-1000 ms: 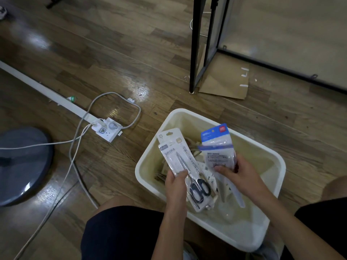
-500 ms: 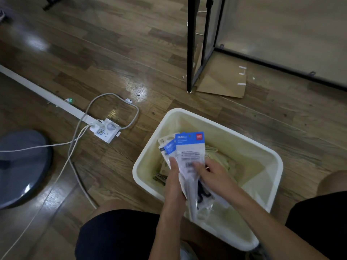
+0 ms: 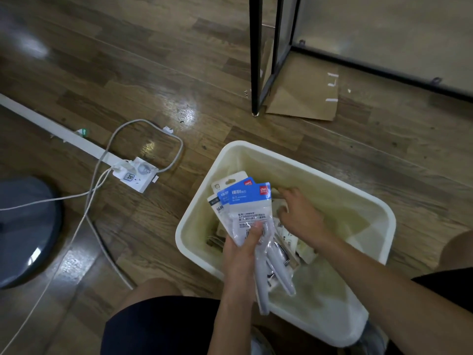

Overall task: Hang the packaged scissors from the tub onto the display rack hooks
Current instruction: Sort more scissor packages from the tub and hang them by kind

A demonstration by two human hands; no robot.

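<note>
A cream plastic tub (image 3: 199, 206) stands on the wood floor in front of my knees. My left hand (image 3: 243, 249) grips a fanned stack of packaged scissors (image 3: 243, 201) over the tub, thumb on the front pack; two have blue header cards, others white ones. My right hand (image 3: 299, 213) reaches down into the tub, fingers spread among several more packs (image 3: 289, 237) lying at the bottom. The black frame of the display rack (image 3: 257, 60) rises at the top centre; its hooks are out of view.
A white power strip (image 3: 134, 175) with grey and white cables (image 3: 89, 208) lies on the floor to the left. A round grey stand base (image 3: 23, 231) sits at the far left. Brown cardboard (image 3: 304, 96) lies under the rack foot.
My right hand passed its blue-headed pack onto the stack in my left hand, then let go and moved down into the tub. The left hand keeps the stack.
</note>
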